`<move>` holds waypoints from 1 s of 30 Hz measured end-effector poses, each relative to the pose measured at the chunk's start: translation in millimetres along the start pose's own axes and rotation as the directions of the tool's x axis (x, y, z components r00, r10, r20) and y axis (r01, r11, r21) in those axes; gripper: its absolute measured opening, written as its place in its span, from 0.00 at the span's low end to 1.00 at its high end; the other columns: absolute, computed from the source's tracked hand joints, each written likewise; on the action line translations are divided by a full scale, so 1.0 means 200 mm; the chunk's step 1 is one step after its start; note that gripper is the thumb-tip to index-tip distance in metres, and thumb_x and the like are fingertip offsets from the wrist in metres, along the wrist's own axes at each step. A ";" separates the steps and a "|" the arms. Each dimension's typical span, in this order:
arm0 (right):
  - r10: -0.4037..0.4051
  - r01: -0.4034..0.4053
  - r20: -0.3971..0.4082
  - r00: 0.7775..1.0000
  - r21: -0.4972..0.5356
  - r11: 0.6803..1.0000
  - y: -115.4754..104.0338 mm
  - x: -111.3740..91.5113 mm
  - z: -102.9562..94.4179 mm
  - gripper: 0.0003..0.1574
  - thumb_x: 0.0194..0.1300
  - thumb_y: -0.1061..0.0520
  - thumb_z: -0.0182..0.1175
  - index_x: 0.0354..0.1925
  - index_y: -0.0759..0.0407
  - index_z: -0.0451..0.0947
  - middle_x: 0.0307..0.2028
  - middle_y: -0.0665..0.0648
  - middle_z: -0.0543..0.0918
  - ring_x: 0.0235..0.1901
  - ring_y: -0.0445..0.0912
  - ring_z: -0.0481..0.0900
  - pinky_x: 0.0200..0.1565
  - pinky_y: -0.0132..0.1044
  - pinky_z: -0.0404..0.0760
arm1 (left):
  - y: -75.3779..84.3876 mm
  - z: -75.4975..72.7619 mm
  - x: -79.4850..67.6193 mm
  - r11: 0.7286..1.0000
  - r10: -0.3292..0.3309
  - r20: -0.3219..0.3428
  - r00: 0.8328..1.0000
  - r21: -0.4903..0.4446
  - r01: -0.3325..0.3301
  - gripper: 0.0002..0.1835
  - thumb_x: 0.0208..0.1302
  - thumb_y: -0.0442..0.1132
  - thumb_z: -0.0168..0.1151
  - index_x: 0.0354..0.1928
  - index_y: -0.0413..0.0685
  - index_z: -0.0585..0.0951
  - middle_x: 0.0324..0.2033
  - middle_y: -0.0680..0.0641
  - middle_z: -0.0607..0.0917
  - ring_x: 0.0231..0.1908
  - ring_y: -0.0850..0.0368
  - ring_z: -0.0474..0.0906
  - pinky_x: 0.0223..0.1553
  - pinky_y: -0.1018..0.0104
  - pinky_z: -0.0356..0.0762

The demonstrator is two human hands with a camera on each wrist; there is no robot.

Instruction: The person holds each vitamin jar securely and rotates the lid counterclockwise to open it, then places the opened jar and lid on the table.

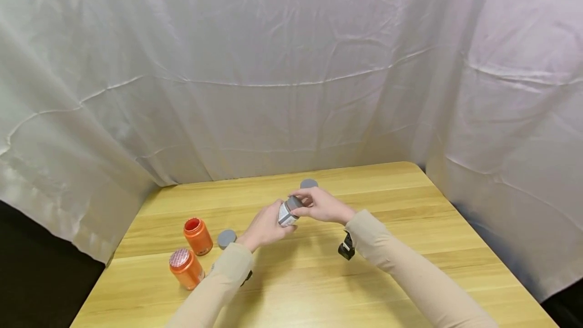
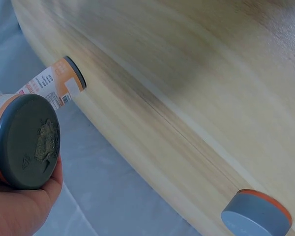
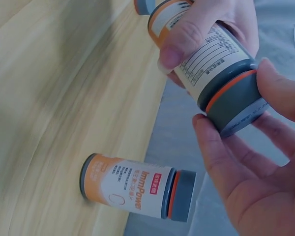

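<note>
My left hand (image 1: 269,224) grips a supplement bottle (image 3: 216,59) by its body, and it is held tilted above the table. The bottle has a white and orange label; its dark base (image 2: 32,142) faces the left wrist camera. Thumb and fingers of my right hand (image 1: 322,205) are around the bottle's grey cap (image 3: 238,105). That cap sits on the neck, with an orange ring showing just below it. Close by, a second bottle (image 3: 132,189) with the same kind of label stands upright, its grey cap on; in the head view its cap (image 1: 308,183) shows behind my right hand.
Two orange bottles stand at the left of the wooden table (image 1: 319,282): an uncapped one (image 1: 199,239) with an open mouth, and one (image 1: 188,272) with a patterned seal on top. A loose grey cap (image 1: 226,238) lies beside my left wrist. A pale curtain (image 1: 273,90) hangs behind.
</note>
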State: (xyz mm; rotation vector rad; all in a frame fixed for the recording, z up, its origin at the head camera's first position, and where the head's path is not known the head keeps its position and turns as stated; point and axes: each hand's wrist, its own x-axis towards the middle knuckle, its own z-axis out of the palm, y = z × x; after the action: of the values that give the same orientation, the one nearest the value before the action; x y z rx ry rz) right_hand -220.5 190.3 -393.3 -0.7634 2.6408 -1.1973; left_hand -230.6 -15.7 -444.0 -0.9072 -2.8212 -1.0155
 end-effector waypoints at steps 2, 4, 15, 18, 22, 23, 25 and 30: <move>-0.025 0.025 0.002 1.000 -0.010 1.000 0.01 0.01 0.00 0.32 0.68 0.58 0.64 0.68 0.64 0.71 0.57 0.66 0.83 0.55 0.60 0.84 0.55 0.43 0.84 | 0.00 0.00 0.00 1.000 -0.003 0.001 1.000 0.001 0.003 0.26 0.55 0.46 0.73 0.53 0.45 0.75 0.39 0.49 0.84 0.34 0.61 0.79 0.36 0.67 0.79; -0.057 0.058 0.004 0.998 -0.020 0.998 0.03 0.01 0.00 0.32 0.68 0.60 0.65 0.68 0.65 0.71 0.59 0.67 0.82 0.55 0.60 0.84 0.57 0.43 0.83 | 0.00 0.00 0.00 1.000 -0.008 0.005 1.000 -0.006 0.008 0.27 0.55 0.45 0.73 0.54 0.44 0.75 0.39 0.49 0.84 0.35 0.61 0.79 0.36 0.67 0.79; -0.213 0.213 0.001 0.977 -0.061 0.975 0.05 0.00 -0.01 0.33 0.61 0.65 0.68 0.64 0.67 0.74 0.62 0.66 0.80 0.59 0.58 0.82 0.60 0.42 0.81 | 0.01 -0.02 -0.01 0.999 -0.018 0.002 1.000 -0.041 0.018 0.27 0.55 0.44 0.74 0.53 0.42 0.75 0.40 0.48 0.84 0.35 0.60 0.79 0.38 0.64 0.79; -0.232 0.230 -0.008 0.973 -0.083 0.970 0.06 0.00 -0.01 0.33 0.59 0.66 0.69 0.63 0.64 0.76 0.63 0.66 0.79 0.59 0.59 0.82 0.61 0.45 0.80 | 0.01 -0.02 -0.01 0.999 -0.016 0.004 1.000 -0.050 0.016 0.27 0.55 0.44 0.74 0.54 0.43 0.75 0.40 0.47 0.84 0.36 0.59 0.79 0.38 0.64 0.80; -0.223 0.219 -0.029 0.975 -0.094 0.971 0.06 0.00 -0.01 0.35 0.54 0.68 0.72 0.61 0.60 0.79 0.64 0.64 0.78 0.61 0.60 0.80 0.63 0.48 0.78 | 0.00 -0.01 -0.01 0.998 -0.010 0.014 1.000 -0.058 0.011 0.28 0.55 0.45 0.74 0.55 0.43 0.74 0.41 0.47 0.85 0.37 0.59 0.79 0.39 0.64 0.80; -0.217 0.214 -0.032 0.976 -0.089 0.973 0.06 0.00 -0.01 0.35 0.53 0.68 0.72 0.61 0.60 0.80 0.65 0.63 0.78 0.62 0.60 0.79 0.63 0.49 0.77 | 0.00 -0.01 -0.01 0.998 -0.007 0.016 1.000 -0.059 0.008 0.29 0.55 0.45 0.74 0.55 0.43 0.74 0.42 0.47 0.85 0.37 0.59 0.80 0.39 0.64 0.80; -0.208 0.205 -0.037 0.977 -0.069 0.976 0.06 0.00 -0.01 0.35 0.51 0.69 0.73 0.59 0.58 0.81 0.64 0.62 0.79 0.63 0.60 0.78 0.65 0.50 0.75 | 0.00 -0.01 -0.01 0.998 0.004 0.021 1.000 -0.063 -0.003 0.29 0.55 0.45 0.74 0.56 0.42 0.74 0.42 0.46 0.85 0.38 0.59 0.80 0.40 0.64 0.81; -0.182 0.183 -0.046 0.982 0.002 0.983 0.06 0.00 -0.01 0.34 0.47 0.72 0.73 0.54 0.56 0.85 0.62 0.58 0.81 0.65 0.60 0.77 0.67 0.52 0.73 | 0.00 -0.01 -0.01 0.996 0.024 0.032 0.999 -0.083 -0.022 0.30 0.55 0.44 0.74 0.57 0.41 0.74 0.43 0.45 0.85 0.38 0.58 0.81 0.39 0.64 0.81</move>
State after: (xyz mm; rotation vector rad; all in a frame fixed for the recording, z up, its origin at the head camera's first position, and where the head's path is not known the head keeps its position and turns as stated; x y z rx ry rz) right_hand -226.7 198.3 -401.3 -1.0079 2.6497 -1.2804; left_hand -230.5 -18.4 -442.3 -0.9705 -2.8074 -1.1331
